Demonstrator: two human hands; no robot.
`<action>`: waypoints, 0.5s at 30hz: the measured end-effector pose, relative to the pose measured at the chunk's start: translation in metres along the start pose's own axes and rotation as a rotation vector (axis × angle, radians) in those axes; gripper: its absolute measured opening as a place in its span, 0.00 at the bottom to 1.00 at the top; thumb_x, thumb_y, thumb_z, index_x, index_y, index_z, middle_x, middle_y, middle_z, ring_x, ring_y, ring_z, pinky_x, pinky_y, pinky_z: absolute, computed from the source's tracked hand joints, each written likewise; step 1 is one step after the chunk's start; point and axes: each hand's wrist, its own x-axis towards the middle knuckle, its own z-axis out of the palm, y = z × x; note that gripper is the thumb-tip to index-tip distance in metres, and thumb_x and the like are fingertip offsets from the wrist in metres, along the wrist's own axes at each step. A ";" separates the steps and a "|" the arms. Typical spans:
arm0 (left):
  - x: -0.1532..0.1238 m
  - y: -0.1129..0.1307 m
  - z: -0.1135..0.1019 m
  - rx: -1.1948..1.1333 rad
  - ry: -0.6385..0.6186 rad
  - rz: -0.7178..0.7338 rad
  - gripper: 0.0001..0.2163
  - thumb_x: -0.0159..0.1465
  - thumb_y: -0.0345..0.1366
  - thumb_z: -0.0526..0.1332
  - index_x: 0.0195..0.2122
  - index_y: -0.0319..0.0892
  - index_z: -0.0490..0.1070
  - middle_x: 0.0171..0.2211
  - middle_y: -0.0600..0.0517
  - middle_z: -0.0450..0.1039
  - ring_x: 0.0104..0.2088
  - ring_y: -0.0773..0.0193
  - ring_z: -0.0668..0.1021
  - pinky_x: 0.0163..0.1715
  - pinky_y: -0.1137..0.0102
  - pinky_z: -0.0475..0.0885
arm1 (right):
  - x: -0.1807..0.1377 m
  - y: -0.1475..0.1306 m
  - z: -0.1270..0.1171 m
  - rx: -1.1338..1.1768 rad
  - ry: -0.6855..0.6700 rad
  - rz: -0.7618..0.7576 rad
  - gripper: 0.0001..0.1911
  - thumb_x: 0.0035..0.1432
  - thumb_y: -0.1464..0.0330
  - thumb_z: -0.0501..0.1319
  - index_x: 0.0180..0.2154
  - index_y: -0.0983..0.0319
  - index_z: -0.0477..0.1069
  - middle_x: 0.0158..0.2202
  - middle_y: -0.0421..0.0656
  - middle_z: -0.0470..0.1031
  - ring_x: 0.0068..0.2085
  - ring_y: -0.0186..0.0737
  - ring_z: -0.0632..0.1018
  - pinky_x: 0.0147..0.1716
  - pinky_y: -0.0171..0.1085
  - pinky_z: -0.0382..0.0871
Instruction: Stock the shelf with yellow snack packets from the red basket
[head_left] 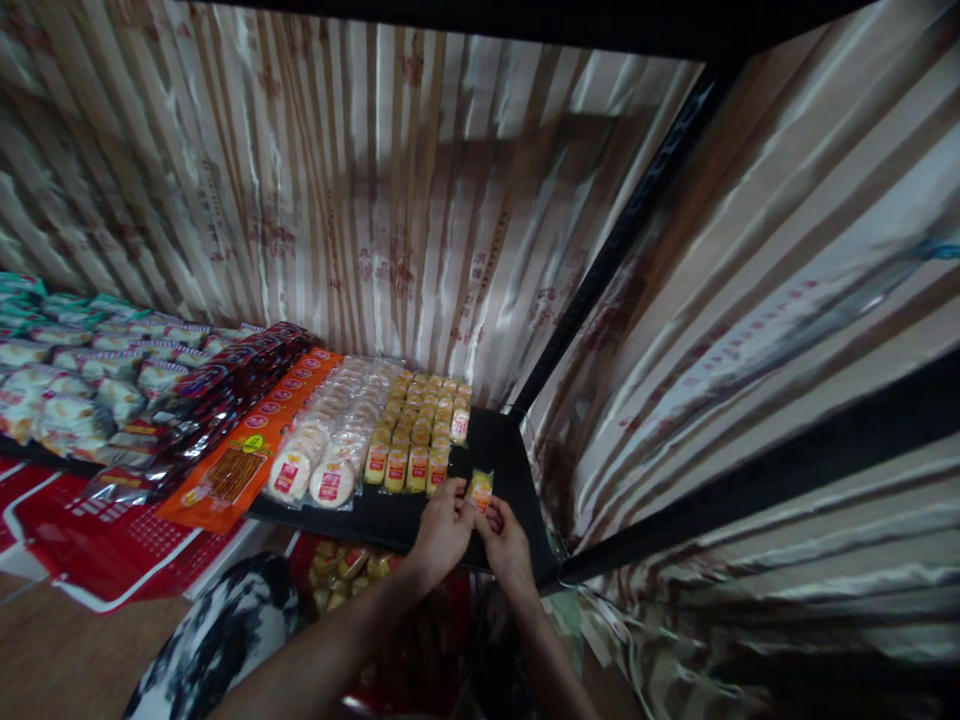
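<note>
my left hand (442,528) and right hand (504,535) pinch one small yellow snack packet (480,490) between their fingertips, on the black shelf (501,450) at 6 o'clock of the view. the packet stands upright, long axis pointing toward 12 o'clock. at its 10 o'clock sit four front-to-back rows of yellow packets (417,430), then two rows of round cakes (330,440), then one orange packet (247,460).

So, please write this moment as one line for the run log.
left hand: holds small yellow packet | right hand: holds same packet | place: black shelf, bare corner | beside: rows of yellow packets
</note>
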 end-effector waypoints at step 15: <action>0.064 -0.013 0.061 -0.051 0.032 -0.020 0.20 0.62 0.30 0.46 0.55 0.35 0.61 0.56 0.42 0.62 0.59 0.55 0.61 0.60 0.59 0.54 | 0.081 -0.011 0.030 -0.406 0.062 0.007 0.18 0.50 0.58 0.54 0.41 0.62 0.65 0.34 0.45 0.77 0.33 0.40 0.77 0.29 0.34 0.67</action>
